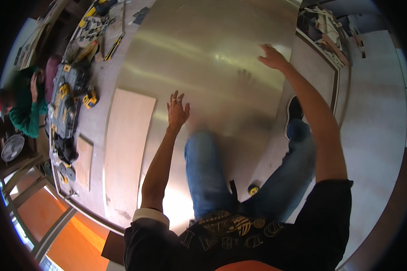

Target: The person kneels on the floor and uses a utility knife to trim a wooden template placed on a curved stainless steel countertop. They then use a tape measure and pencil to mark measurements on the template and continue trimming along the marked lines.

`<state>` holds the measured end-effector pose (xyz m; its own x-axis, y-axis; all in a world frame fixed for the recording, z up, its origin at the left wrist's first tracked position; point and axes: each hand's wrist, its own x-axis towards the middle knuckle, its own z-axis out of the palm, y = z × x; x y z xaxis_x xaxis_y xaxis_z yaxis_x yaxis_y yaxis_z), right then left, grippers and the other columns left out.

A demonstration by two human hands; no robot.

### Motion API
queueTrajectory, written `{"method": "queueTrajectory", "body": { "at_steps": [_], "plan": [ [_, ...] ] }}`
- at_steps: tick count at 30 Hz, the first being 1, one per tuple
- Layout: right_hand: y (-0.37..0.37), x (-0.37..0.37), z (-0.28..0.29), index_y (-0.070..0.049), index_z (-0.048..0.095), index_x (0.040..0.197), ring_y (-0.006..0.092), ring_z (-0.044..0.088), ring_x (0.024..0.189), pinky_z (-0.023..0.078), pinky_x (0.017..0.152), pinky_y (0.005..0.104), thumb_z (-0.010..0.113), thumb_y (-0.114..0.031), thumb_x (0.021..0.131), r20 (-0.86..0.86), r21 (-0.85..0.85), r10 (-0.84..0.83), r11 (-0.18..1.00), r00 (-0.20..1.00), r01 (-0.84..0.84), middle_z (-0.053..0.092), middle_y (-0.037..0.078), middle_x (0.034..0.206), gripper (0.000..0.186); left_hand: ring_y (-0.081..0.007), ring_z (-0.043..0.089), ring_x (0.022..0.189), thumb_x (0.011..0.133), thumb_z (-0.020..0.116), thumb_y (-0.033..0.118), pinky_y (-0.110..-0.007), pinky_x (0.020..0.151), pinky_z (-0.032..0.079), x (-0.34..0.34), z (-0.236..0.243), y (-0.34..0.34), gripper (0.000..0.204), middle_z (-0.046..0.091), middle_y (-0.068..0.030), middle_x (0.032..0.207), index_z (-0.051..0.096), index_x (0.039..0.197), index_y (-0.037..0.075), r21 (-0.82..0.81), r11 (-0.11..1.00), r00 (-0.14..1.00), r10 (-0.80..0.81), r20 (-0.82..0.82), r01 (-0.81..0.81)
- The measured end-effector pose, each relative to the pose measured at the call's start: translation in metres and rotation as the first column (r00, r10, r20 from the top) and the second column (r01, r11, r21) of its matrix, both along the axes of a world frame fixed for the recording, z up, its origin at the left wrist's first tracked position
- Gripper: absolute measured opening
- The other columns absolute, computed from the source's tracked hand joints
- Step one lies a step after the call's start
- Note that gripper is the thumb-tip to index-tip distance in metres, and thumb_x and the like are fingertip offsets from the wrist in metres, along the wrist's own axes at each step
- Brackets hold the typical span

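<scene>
Both of my hands are over a large brushed metal sheet [199, 36]. My left hand [177, 110] has its fingers spread and holds nothing, just right of a pale wooden board [127, 153]; whether it touches the metal is unclear. My right hand [272, 56] is farther forward, near the sheet's right edge, fingers apart and empty, its reflection showing below it. My jeans-clad left knee [199, 144] rests on the sheet, and my other leg is bent at the right. A yellow-and-black tape measure [253, 189] lies between my legs.
Left are a tool case [65, 113], a yellow drill [90, 98], a utility knife [113, 49], assorted tools and a small board [84, 162]. A co-worker in green [25, 117] is beyond them, hand raised. Wood scraps [325, 22] lie upper right, beside a grey panel [375, 113].
</scene>
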<state>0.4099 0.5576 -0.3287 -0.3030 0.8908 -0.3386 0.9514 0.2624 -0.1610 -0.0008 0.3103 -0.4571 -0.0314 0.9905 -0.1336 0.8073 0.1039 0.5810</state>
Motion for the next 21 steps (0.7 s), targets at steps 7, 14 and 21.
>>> {"method": "queueTrajectory", "body": {
  "at_steps": [7,14,21],
  "plan": [
    [0.154,-0.091,-0.129,-0.008,0.021,0.157,0.0332,0.015,0.152,0.017,0.118,0.0618,0.05,-0.058,0.094,0.033,0.137,-0.289,0.95,0.957,0.282,0.017,0.014,0.165,0.085,-0.0356,0.02,0.151,0.1,0.049,0.043,-0.07,0.114,0.015,0.007,-0.059,0.181,0.059,0.03,-0.0109,0.16,0.039,0.15,0.012,0.001,0.972,0.937,0.228,-0.264,-0.236],
    [0.168,-0.08,-0.191,-0.006,0.023,0.156,0.037,0.015,0.152,0.013,0.115,0.0687,0.05,-0.053,0.097,0.138,0.153,-0.237,0.965,0.962,0.215,0.016,0.018,0.164,0.081,-0.0337,0.014,0.153,0.098,0.043,0.04,-0.062,0.12,0.001,0.008,-0.069,0.183,0.061,0.027,-0.0105,0.163,0.037,0.153,0.014,0.062,0.979,0.885,0.2,-0.422,-0.192],
    [0.245,-0.313,-0.173,-0.008,0.023,0.157,0.0333,0.015,0.152,0.011,0.12,0.0615,0.047,-0.051,0.1,-0.217,0.391,0.339,0.889,0.916,-0.236,0.02,0.014,0.164,0.075,-0.0316,0.011,0.154,0.096,0.043,0.039,-0.059,0.122,-0.002,0.003,-0.061,0.193,0.063,0.024,-0.0077,0.164,0.033,0.154,0.017,-0.056,0.972,0.9,0.187,-0.393,-0.226]
  ]
}}
